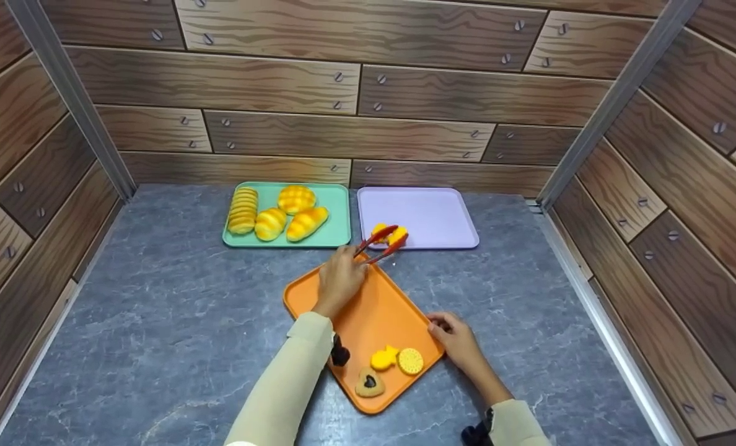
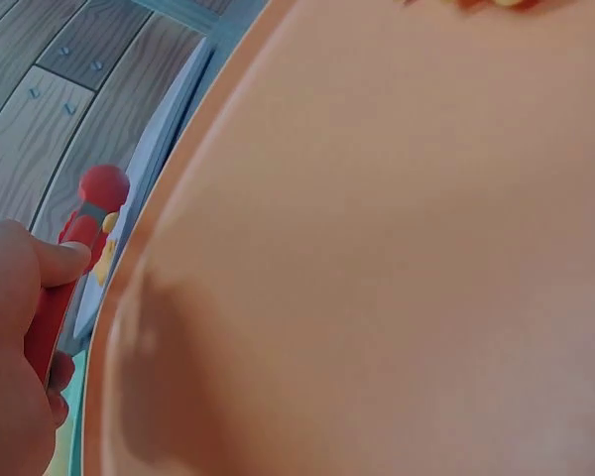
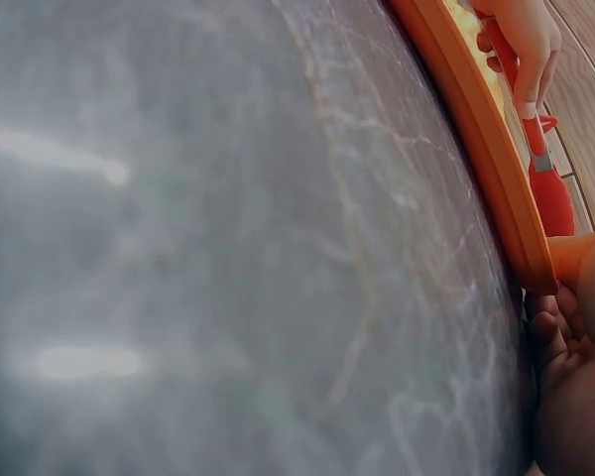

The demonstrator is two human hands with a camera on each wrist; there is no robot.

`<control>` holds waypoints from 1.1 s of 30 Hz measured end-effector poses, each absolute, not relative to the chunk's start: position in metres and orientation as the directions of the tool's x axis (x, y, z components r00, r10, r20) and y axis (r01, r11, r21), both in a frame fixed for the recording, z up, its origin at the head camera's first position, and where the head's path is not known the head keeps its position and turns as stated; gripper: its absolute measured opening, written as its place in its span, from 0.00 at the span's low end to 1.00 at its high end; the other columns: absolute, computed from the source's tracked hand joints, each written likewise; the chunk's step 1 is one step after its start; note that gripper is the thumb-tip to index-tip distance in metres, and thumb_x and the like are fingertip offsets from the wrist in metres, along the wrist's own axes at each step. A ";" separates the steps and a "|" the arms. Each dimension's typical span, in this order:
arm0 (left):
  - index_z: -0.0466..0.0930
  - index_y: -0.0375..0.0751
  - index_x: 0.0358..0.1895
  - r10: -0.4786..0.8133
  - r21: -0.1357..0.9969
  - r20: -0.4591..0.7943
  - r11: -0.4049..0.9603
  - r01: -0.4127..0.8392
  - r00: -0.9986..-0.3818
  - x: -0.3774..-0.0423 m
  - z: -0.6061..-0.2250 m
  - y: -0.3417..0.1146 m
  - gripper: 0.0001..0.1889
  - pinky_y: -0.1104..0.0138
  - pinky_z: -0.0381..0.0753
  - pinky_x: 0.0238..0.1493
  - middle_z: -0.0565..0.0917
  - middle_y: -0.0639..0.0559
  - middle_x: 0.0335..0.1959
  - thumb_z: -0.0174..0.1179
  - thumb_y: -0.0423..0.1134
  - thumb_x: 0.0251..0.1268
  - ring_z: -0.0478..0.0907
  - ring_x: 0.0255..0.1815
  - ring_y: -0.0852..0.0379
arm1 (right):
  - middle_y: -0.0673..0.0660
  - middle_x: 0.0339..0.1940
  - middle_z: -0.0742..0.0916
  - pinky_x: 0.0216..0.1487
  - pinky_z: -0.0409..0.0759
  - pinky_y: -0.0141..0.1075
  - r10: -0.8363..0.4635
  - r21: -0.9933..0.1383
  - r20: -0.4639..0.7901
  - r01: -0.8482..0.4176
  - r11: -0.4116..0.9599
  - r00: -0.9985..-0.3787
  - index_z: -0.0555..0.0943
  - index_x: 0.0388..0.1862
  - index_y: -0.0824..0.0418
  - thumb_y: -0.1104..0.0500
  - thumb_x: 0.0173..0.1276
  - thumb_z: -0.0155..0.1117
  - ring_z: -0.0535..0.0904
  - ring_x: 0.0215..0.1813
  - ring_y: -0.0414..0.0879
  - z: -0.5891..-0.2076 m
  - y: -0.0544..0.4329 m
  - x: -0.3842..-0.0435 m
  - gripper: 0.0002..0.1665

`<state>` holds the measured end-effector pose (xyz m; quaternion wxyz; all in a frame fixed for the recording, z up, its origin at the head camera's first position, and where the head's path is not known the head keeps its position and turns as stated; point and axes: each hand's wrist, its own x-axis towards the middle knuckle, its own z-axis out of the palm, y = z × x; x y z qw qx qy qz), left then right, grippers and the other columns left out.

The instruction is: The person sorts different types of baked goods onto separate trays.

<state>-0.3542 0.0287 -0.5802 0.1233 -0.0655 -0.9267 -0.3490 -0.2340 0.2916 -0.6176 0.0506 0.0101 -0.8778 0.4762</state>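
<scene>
A heart-shaped biscuit (image 1: 370, 383) lies in the near corner of an orange tray (image 1: 374, 303) set askew on a grey bench (image 1: 157, 297), with a yellow fish-shaped piece (image 1: 383, 358) and a round yellow biscuit (image 1: 411, 361) just beyond it on the same tray. At the orange tray's right edge, the right hand (image 1: 458, 341) pinches the rim, thumb above and curled fingers beneath. Above the orange tray's far part, the left hand (image 1: 341, 279) is closed around red-tipped tongs (image 1: 393, 248), which reach past the far corner with parted tips about yellow pieces (image 1: 398, 235); whether the tips grip one cannot be told. Those pieces are at the near left corner of a lilac tray (image 1: 436, 217), beyond the orange tray. Beyond the orange tray and to its left, a green tray (image 1: 340, 226) bears four bread pieces (image 1: 307, 224). The tong work appears partway along: the green tray looks filled, the lilac one barely begun, and three pieces on the orange tray seem left to handle.
</scene>
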 end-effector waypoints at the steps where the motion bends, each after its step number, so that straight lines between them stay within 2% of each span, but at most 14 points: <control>1: 0.80 0.43 0.62 0.034 0.628 0.272 0.751 0.204 -0.962 -0.355 -0.581 0.029 0.23 0.53 0.79 0.55 0.83 0.50 0.53 0.65 0.47 0.67 0.81 0.53 0.50 | 0.52 0.40 0.85 0.46 0.75 0.31 0.030 -0.836 0.095 -0.063 0.545 -0.995 0.86 0.50 0.57 0.58 0.72 0.66 0.77 0.42 0.42 -0.618 0.291 -0.234 0.11; 6: 0.80 0.42 0.63 0.015 0.633 0.244 0.755 0.171 -0.970 -0.360 -0.582 0.032 0.24 0.51 0.78 0.59 0.82 0.49 0.54 0.66 0.47 0.66 0.81 0.55 0.50 | 0.52 0.40 0.84 0.45 0.74 0.31 0.020 -0.833 0.098 -0.071 0.548 -0.995 0.86 0.50 0.57 0.59 0.72 0.66 0.77 0.42 0.42 -0.620 0.289 -0.234 0.11; 18: 0.78 0.42 0.65 0.015 0.629 0.242 0.759 0.168 -0.970 -0.363 -0.582 0.031 0.27 0.51 0.79 0.57 0.82 0.48 0.55 0.66 0.49 0.65 0.79 0.56 0.50 | 0.52 0.40 0.84 0.43 0.75 0.31 0.021 -0.833 0.085 -0.060 0.549 -0.996 0.86 0.51 0.57 0.59 0.72 0.65 0.76 0.41 0.40 -0.620 0.287 -0.234 0.11; 23: 0.77 0.43 0.66 0.017 0.636 0.237 0.753 0.168 -0.971 -0.358 -0.579 0.028 0.27 0.52 0.78 0.56 0.82 0.49 0.54 0.67 0.49 0.65 0.79 0.55 0.51 | 0.52 0.40 0.84 0.44 0.75 0.31 0.025 -0.828 0.087 -0.058 0.558 -0.996 0.86 0.51 0.56 0.59 0.72 0.65 0.76 0.41 0.41 -0.618 0.289 -0.233 0.11; 33: 0.76 0.45 0.68 0.040 0.673 0.227 0.716 0.186 -0.973 -0.335 -0.573 0.020 0.29 0.51 0.76 0.58 0.80 0.50 0.59 0.68 0.49 0.64 0.78 0.59 0.50 | 0.53 0.40 0.84 0.44 0.74 0.31 0.030 -0.823 0.095 -0.061 0.565 -0.995 0.86 0.51 0.58 0.60 0.72 0.65 0.76 0.41 0.41 -0.617 0.291 -0.234 0.11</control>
